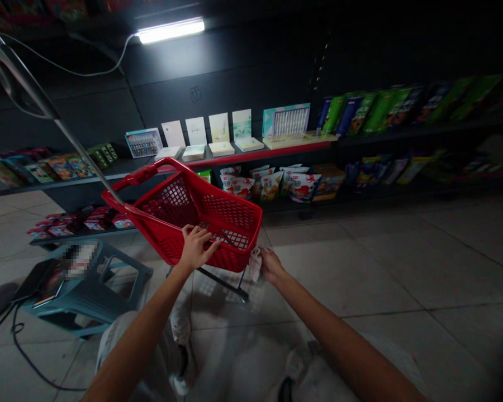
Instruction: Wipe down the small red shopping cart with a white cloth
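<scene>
A small red shopping cart (230, 258) with perforated basket walls stands in front of me, its basket holding no goods that I can make out. My left hand (196, 249) is closed over the near rim of the basket, fingers on the inner side. Against the basket's right-hand corner, my right hand (271, 264) pinches a crumpled whitish cloth (255, 263). The cloth hangs down below the fingers, touching or very near the red plastic. Part of the cart's dark wheeled frame (222, 283) shows under the basket.
Behind the cart run dark shelves (218, 162) with notebooks, boxes and snack bags (270, 185). A blue-grey plastic stool (123, 262) bearing a phone-like device and cables stands at left. A metal pole (77, 144) slants across the cart's handle side. Tiled floor (360, 268) extends right.
</scene>
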Action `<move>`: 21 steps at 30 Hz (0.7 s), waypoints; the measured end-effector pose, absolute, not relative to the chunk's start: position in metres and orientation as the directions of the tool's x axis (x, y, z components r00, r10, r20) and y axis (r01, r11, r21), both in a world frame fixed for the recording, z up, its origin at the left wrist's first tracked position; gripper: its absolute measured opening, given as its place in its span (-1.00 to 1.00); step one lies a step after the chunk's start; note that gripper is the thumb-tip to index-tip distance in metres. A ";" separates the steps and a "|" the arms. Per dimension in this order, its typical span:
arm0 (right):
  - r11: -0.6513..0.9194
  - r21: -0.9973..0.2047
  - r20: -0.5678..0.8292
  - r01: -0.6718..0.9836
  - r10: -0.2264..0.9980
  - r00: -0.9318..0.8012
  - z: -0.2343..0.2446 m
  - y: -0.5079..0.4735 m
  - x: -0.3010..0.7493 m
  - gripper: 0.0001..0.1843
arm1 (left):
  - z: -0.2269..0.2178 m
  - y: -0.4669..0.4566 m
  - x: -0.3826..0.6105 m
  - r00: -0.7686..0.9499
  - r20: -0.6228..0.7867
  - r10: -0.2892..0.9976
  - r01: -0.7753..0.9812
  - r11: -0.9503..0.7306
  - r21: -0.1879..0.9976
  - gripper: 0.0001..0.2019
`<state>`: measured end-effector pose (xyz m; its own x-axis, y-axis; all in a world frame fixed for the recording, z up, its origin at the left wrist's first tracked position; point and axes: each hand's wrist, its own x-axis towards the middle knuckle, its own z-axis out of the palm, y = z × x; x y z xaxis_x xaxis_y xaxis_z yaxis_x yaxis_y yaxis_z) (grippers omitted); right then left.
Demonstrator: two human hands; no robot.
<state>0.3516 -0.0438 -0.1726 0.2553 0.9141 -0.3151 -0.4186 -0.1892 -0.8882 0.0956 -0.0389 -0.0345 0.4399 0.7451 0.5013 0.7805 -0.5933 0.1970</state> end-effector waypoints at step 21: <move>0.328 -0.696 0.596 0.638 0.759 0.260 -0.081 -0.016 0.419 -0.55 | -0.036 -0.066 0.091 0.476 0.493 0.728 0.719 -0.645 0.259 -0.65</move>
